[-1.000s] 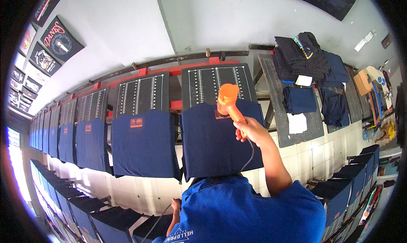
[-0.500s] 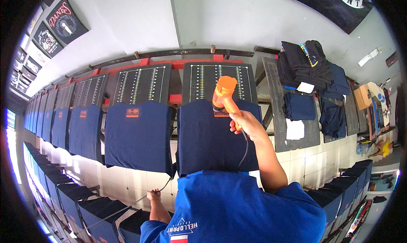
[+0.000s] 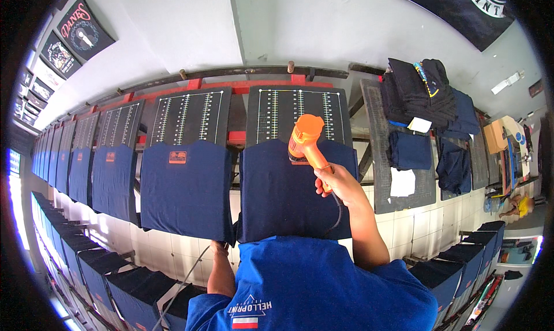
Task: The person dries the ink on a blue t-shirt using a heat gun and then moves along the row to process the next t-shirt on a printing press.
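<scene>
My right hand [image 3: 340,184] is closed round the handle of an orange heat gun [image 3: 307,129]. The heat gun's head is over the small orange print [image 3: 300,161] on a navy shirt [image 3: 294,198], covering part of it. That shirt is stretched over a black board [image 3: 283,114] marked with white scales. From the handle a dark cord [image 3: 337,218] drops toward my blue shirt. Low on the left, my left hand [image 3: 219,248] is closed on a grey cord [image 3: 187,282], beside the lower edges of the shirts; its fingers are partly hidden.
More boards with navy shirts [image 3: 184,192] form a row to the left. On the right, a dark table [image 3: 424,201] bears folded dark garments [image 3: 412,149] and white sheets [image 3: 402,182]. Shirt-covered boards [image 3: 133,285] stand behind me on both sides. A person in yellow [image 3: 522,204] is far right.
My left hand has moved up and slightly right, close to the shirt's edge, and the grey cord now runs more steeply. My right hand and the heat gun have shifted slightly downward.
</scene>
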`<control>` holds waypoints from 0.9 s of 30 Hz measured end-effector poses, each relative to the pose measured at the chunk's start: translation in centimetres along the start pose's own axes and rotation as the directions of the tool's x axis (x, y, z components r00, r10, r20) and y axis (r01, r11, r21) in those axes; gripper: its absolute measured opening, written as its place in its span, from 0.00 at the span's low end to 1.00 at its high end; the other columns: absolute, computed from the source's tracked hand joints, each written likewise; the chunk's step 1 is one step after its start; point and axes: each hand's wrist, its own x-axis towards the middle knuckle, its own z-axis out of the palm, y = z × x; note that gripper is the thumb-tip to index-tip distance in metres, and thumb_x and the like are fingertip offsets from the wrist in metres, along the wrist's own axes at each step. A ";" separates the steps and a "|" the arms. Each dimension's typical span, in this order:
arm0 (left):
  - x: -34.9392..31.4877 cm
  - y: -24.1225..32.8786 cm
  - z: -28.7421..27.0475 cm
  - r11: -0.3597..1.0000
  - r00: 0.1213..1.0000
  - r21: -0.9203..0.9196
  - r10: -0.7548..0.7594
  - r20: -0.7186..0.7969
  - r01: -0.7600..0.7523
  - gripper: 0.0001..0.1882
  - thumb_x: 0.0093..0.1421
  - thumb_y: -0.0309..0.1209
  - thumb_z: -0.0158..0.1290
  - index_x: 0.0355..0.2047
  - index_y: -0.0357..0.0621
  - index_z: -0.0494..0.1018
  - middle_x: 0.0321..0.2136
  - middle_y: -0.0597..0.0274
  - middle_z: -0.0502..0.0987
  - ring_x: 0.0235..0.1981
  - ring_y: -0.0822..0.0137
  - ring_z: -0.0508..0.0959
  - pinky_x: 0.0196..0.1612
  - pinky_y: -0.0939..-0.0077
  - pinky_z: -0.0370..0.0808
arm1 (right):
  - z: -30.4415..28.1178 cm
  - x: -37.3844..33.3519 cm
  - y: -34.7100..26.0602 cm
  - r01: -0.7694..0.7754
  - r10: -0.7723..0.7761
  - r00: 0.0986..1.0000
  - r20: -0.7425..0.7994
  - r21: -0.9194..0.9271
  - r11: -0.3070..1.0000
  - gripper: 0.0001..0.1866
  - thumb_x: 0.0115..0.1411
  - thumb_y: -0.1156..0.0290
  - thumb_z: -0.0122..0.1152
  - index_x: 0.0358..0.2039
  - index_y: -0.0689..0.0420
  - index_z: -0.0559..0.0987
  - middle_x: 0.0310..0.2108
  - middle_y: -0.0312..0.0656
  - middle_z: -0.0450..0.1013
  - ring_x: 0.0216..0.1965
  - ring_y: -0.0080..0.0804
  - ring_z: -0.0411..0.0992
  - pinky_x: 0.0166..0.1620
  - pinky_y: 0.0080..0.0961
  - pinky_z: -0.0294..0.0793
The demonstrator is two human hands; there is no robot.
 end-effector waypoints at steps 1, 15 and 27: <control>-0.1 0.1 0.8 1.000 1.000 0.003 -0.002 -0.011 0.002 0.15 0.62 0.40 0.33 0.32 0.45 0.66 0.20 0.64 0.71 0.24 0.64 0.75 0.31 0.66 0.71 | 0.0 0.1 0.1 -0.002 0.002 1.000 0.010 0.002 1.000 0.16 0.60 0.57 0.56 0.36 0.59 0.71 0.23 0.36 0.71 0.23 0.24 0.72 0.24 0.18 0.70; -1.8 -1.4 -2.2 0.987 0.997 0.150 -0.051 -0.061 0.059 0.16 0.62 0.40 0.32 0.32 0.45 0.66 0.20 0.63 0.72 0.25 0.64 0.76 0.31 0.67 0.71 | 0.0 -0.1 -0.4 0.014 -0.015 1.000 -0.014 -0.018 1.000 0.15 0.60 0.58 0.57 0.36 0.58 0.71 0.22 0.35 0.71 0.22 0.22 0.72 0.24 0.18 0.70; -2.1 -0.6 -1.0 1.000 0.999 0.009 -0.017 -0.040 0.017 0.15 0.63 0.42 0.33 0.26 0.47 0.62 0.16 0.64 0.68 0.18 0.65 0.74 0.21 0.73 0.67 | -0.2 0.0 0.1 0.018 -0.021 0.999 -0.041 -0.061 0.998 0.18 0.58 0.55 0.59 0.36 0.57 0.71 0.23 0.34 0.70 0.22 0.21 0.71 0.24 0.17 0.70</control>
